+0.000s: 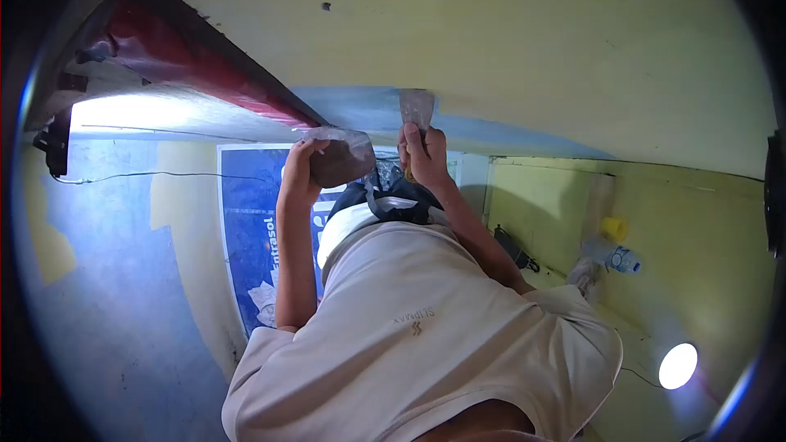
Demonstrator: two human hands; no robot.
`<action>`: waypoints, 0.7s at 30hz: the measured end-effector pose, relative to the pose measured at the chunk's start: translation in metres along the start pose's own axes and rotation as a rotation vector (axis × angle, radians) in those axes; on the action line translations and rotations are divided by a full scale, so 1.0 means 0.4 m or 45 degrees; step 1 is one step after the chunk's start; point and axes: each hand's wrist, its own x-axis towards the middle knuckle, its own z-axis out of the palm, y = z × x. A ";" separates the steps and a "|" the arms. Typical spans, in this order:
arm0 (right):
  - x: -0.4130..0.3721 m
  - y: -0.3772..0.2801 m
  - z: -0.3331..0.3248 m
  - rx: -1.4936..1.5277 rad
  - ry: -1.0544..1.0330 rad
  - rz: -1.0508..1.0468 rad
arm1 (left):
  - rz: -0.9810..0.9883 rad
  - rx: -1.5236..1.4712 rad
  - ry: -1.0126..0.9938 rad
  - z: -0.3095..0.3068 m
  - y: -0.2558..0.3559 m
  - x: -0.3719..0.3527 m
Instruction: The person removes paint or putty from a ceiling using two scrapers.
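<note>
In the head view my right hand is wrapped round the handle of a putty knife. Its flat, smeared blade points upward and lies right at the yellow wall, over a pale blue band. My left hand pinches a brown-grey flat piece with a whitish smeared upper edge, at waist height beside the right hand. I cannot tell just what that piece is. A light grey shirt covers my body below the hands.
A red strip runs diagonally at upper left. Below lies a blue printed sheet. At right are a plastic bottle, a yellow roll-like item, a dark object with a cord and a bright round lamp.
</note>
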 end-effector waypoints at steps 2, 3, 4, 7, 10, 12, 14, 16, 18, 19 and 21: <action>-0.004 0.014 -0.004 -0.029 -0.013 -0.010 | 0.008 0.060 -0.033 0.011 0.014 0.000; -0.003 0.005 -0.002 -0.044 -0.021 -0.013 | 0.012 0.072 -0.035 0.008 0.012 0.006; 0.004 -0.002 0.002 -0.019 -0.033 -0.032 | 0.015 0.083 -0.035 0.002 0.007 0.016; -0.007 -0.009 0.008 0.018 -0.029 -0.036 | -0.004 0.103 -0.042 0.007 -0.002 0.018; -0.011 0.006 0.013 0.064 0.005 0.039 | 0.051 0.157 -0.029 0.026 0.008 0.017; -0.009 -0.006 0.018 0.105 0.000 0.032 | 0.029 0.230 -0.063 0.027 0.014 0.018; -0.009 0.007 0.023 0.113 0.020 0.003 | 0.003 0.302 -0.122 0.034 0.021 0.014; -0.017 -0.003 0.023 0.117 0.009 0.041 | 0.008 0.318 -0.163 0.020 0.016 0.030; -0.011 -0.010 0.030 0.147 0.003 0.059 | 0.009 0.336 -0.166 0.018 0.022 0.034; -0.009 -0.012 0.031 0.171 0.011 0.060 | 0.002 0.346 -0.156 0.026 0.023 0.030; -0.013 -0.008 0.030 0.187 0.041 0.074 | -0.010 0.364 -0.143 0.042 0.029 0.024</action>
